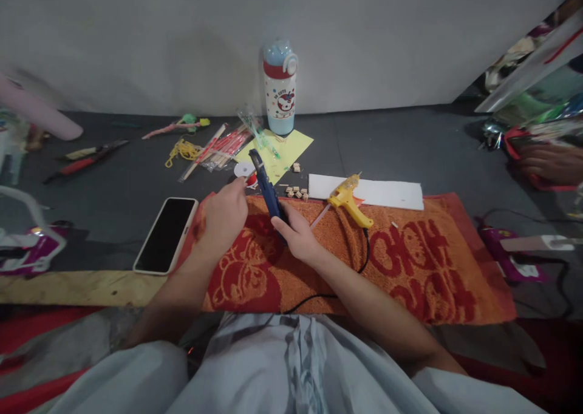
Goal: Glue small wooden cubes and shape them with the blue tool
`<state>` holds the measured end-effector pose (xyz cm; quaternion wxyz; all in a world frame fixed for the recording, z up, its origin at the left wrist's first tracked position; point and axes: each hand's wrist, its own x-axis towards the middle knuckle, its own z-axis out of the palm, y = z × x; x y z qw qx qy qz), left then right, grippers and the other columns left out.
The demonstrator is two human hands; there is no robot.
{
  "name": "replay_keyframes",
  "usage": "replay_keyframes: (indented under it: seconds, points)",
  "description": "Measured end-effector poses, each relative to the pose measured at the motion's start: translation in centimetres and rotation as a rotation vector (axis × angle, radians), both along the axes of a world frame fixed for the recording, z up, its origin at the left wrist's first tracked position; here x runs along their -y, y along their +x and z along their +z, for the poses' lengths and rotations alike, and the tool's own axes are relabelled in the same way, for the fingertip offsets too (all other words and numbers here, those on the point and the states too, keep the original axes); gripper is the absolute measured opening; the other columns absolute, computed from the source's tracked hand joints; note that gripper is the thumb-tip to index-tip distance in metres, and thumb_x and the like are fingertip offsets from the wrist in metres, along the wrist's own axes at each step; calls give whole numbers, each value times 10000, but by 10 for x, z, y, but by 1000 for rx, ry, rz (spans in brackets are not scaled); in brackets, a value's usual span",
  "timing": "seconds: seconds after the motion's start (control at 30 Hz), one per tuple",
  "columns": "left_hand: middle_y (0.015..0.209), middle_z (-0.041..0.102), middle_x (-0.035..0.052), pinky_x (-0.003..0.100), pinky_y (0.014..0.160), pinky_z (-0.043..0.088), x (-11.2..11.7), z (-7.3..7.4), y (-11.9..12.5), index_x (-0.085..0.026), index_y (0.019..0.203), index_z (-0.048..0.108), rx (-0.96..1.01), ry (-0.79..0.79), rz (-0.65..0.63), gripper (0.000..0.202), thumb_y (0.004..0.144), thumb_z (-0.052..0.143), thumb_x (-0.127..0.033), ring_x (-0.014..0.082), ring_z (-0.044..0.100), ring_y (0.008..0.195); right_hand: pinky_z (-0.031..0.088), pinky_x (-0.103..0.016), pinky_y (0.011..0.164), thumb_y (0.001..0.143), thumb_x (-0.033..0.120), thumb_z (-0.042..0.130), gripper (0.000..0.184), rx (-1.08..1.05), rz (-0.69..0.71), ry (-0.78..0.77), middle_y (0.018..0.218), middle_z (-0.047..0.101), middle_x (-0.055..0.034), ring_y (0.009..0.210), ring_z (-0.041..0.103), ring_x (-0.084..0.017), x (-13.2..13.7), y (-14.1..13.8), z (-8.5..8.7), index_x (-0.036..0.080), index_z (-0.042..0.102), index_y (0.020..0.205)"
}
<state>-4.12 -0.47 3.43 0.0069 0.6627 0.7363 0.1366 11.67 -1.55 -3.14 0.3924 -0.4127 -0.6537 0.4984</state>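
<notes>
My right hand (298,235) is wrapped round a long dark blue hand tool (268,189), which stands tilted with its metal-edged end up. To its left, my left hand (228,210) is closed in a pinch, and what looks like the tip of a thin stick shows at its fingertips, beside the tool. Just beyond lie a white spool (243,169) and several small cut wooden pieces (297,192). Both hands are over an orange and red towel (310,274). A yellow glue gun (347,200) rests right of my right hand, partly on a white strip (392,194).
A phone (166,236) lies left of the towel. Behind are a water bottle (280,92), yellow paper (296,147), wrapped chopsticks (228,147), yellow cord (183,152) and pliers (86,159). The glue gun's cable (367,250) crosses the towel. Another person's hand (549,162) is at far right.
</notes>
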Motion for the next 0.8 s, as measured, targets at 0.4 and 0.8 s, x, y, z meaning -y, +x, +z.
replay_keyframes:
  seconds: [0.4, 0.8]
  points:
    - [1051, 701, 98, 304, 855, 454, -14, -18, -31, -184, 1155, 635, 17, 298, -244, 359, 948, 368, -301, 206, 640, 979, 458, -368, 920, 879, 516, 501, 461, -138, 97, -106, 1085, 626, -79, 993, 576, -215, -5, 12, 7, 168, 544, 1178]
    - [972, 754, 56, 254, 876, 501, -15, -11, -31, -183, 959, 736, 371, 231, -211, 304, 873, 466, -295, 161, 686, 909, 454, -410, 982, 809, 661, 529, 644, -60, 192, -61, 1165, 631, -89, 1084, 577, -257, -15, 37, 16, 182, 549, 1239]
